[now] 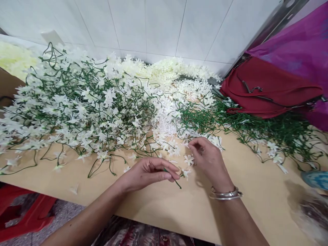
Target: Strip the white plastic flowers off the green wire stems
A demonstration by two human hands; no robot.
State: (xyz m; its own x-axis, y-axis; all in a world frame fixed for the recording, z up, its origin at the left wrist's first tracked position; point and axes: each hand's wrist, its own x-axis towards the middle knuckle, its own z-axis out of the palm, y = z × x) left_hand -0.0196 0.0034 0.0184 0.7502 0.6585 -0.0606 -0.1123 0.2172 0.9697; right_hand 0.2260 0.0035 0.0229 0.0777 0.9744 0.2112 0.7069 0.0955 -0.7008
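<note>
my left hand [150, 172] pinches a thin green stem [174, 179], fingers closed on it low over the tan surface [256, 191]. just beside it my right hand [208, 157], silver bangles [225, 194] at the wrist, has its fingers curled at the edge of the loose white flowers [189, 159]; whether they grip one i cannot tell. beyond spreads a heap of flowered stems [84, 106], then a red bag [266, 89] by the tiled wall [159, 27].

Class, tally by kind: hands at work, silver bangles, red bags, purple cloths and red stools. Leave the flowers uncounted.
Hands: 2, the left hand and the right hand
Silver bangle: 1
Red bag: 1
Purple cloth: 1
Red stool: 1
Total: 6
</note>
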